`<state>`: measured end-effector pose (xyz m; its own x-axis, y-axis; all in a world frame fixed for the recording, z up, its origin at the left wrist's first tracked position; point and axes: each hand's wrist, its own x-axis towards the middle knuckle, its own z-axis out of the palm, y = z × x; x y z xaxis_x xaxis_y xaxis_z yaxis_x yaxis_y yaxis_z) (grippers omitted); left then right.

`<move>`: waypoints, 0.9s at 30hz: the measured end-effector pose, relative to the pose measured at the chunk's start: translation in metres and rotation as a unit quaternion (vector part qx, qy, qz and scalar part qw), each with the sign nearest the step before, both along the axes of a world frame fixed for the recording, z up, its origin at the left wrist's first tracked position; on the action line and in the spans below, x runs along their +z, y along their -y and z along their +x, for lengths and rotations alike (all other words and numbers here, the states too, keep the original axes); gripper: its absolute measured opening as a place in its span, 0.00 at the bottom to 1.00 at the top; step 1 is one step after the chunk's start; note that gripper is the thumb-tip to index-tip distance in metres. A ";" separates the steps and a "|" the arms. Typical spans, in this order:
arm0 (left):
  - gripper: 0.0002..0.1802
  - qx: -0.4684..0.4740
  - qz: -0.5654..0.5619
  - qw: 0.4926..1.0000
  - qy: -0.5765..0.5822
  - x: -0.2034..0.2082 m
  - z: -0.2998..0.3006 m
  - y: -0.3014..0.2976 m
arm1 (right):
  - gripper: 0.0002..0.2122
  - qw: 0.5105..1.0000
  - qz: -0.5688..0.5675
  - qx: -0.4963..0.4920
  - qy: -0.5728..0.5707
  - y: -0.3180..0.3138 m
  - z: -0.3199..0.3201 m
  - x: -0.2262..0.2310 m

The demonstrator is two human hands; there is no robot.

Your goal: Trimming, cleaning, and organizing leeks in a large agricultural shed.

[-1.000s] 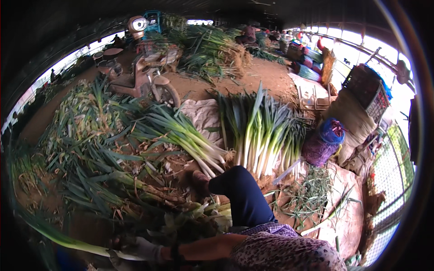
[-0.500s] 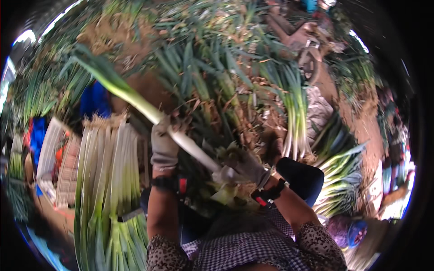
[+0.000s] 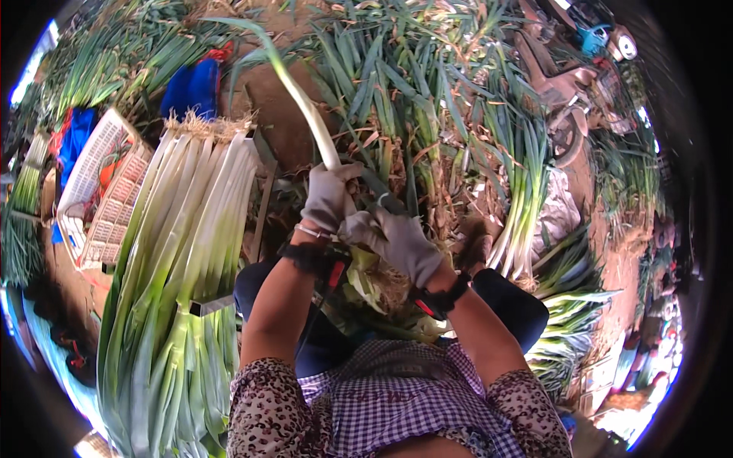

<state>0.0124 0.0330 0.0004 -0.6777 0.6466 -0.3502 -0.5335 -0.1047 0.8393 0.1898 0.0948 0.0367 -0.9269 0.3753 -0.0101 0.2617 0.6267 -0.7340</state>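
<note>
Gray-white work gloves cover both my hands. My left hand is closed around the pale shank of a leek, whose green leaves point up and left. The fingers of my right hand are closed at the lower white end of the same leek, just below and right of my left hand. They hide its root end. A dark green piece of leaf shows just above my right hand. Loose pale leaves lie below my hands, between my knees.
On the left, a stack of leeks rests in a metal frame, roots away from me. Beyond it are white plastic crates and a blue cloth. Leek heaps cover the ground ahead; another bunch lies right.
The leek has swung more upright and its lower end has drawn nearer my left hand. Both hands have come closer together. The whole view has shifted slightly.
</note>
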 end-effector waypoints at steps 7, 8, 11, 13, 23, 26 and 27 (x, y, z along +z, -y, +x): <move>0.08 0.010 -0.021 0.994 0.103 -0.066 -0.015 -0.022 | 0.18 0.988 0.097 -0.044 0.116 0.041 0.080 0.045; 0.05 0.032 -0.045 0.993 0.108 -0.074 -0.015 -0.024 | 0.17 0.988 0.085 -0.052 0.114 0.044 0.091 0.049; 0.07 0.100 -0.073 0.984 0.132 -0.094 -0.037 -0.012 | 0.13 0.988 0.115 -0.073 0.067 0.060 0.122 0.075; 0.07 0.107 0.024 0.984 0.138 -0.096 -0.035 -0.018 | 0.14 0.981 -0.009 -0.129 0.147 0.045 0.135 0.069; 0.18 0.102 -0.166 0.981 -0.012 -0.107 -0.017 -0.033 | 0.22 0.994 -0.075 0.075 -0.017 0.008 0.007 -0.013; 0.16 0.071 -0.181 0.980 -0.040 -0.080 -0.019 -0.015 | 0.17 0.998 -0.007 0.068 0.006 0.013 -0.003 0.000; 0.16 0.077 -0.182 0.980 -0.040 -0.083 -0.018 -0.009 | 0.18 0.998 -0.008 0.067 0.016 0.020 -0.005 0.004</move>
<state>-0.0059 0.0416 -0.0827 -0.7926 0.3767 -0.4794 -0.4654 0.1341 0.8749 0.1849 0.0745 0.0411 -0.9678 0.2477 -0.0458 0.2001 0.6457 -0.7369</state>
